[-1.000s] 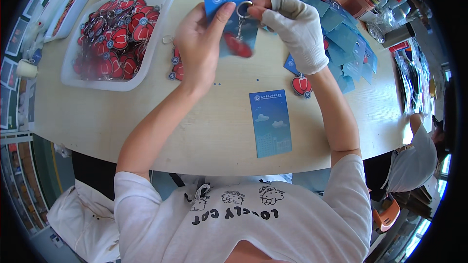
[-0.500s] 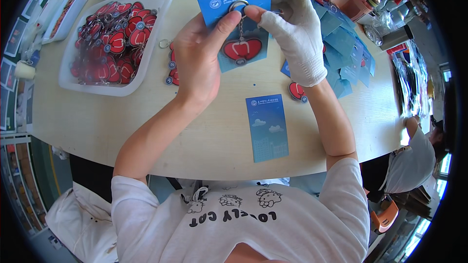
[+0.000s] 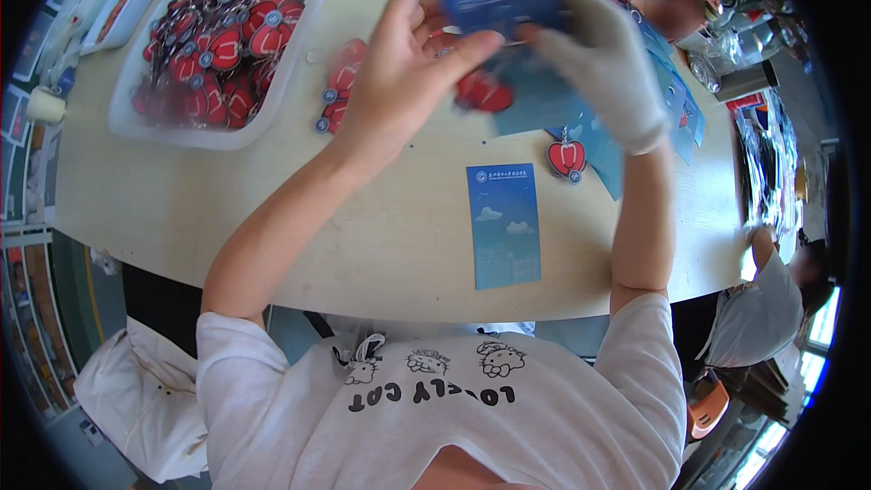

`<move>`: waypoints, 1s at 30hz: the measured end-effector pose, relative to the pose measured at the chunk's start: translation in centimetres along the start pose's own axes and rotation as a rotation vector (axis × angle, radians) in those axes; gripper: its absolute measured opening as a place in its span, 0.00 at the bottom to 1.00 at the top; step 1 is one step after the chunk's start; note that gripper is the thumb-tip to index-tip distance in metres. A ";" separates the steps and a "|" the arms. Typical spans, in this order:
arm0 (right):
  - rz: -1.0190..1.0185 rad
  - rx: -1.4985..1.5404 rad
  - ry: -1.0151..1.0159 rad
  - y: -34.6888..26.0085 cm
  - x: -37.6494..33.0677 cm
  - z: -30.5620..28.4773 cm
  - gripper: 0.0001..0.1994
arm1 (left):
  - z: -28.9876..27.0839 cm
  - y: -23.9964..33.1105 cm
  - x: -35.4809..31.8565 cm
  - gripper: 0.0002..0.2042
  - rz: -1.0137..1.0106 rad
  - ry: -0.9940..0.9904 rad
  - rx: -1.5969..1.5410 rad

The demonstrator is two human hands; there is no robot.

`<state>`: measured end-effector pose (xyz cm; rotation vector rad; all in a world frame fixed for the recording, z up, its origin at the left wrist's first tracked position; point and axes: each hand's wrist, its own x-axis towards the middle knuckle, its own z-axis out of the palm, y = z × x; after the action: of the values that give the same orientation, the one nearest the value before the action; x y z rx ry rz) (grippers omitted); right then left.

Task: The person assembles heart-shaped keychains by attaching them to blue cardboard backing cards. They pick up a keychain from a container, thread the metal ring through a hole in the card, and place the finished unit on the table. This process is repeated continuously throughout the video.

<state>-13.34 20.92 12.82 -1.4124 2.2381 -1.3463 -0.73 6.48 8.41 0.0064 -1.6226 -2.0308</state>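
Over the table point(image 3: 390, 218), near the pile point(image 3: 602, 156), your card point(image 3: 501, 7) could crease, and the smaller red heart point(image 3: 484, 93) before it could slip free, should your two hands pull unevenly. Your bare left hand point(image 3: 408, 59) is partly spread, one finger raised, thumb at the card; blur hides whether it grips the heart. Your gloved right hand point(image 3: 603, 63) appears to pinch the card's right side.

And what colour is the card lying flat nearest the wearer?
The card is blue, shading to teal lower down, with pale clouds; best seen in the head view.
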 end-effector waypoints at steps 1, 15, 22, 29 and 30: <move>0.051 0.012 0.033 0.0 -0.1 -1.8 0.20 | -0.8 0.0 -0.2 0.26 0.047 -0.040 0.349; -0.104 -0.535 -0.260 5.4 6.1 5.2 0.19 | 1.0 -5.4 -8.0 0.37 0.230 -0.496 1.192; 0.126 -0.680 -0.361 5.8 8.2 9.9 0.18 | 1.3 -5.2 -7.3 0.32 0.101 -0.585 1.143; 0.027 -0.309 -0.524 7.0 7.5 6.6 0.12 | -1.3 -4.0 -7.1 0.27 0.158 -0.563 1.180; 0.054 -0.169 -0.535 6.6 7.3 6.3 0.10 | -2.2 -3.6 -8.1 0.26 0.183 -0.635 1.203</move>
<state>-17.92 12.36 6.33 -1.5268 2.0357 -0.6630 5.50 8.24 1.99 -0.3587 -2.8553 -0.6715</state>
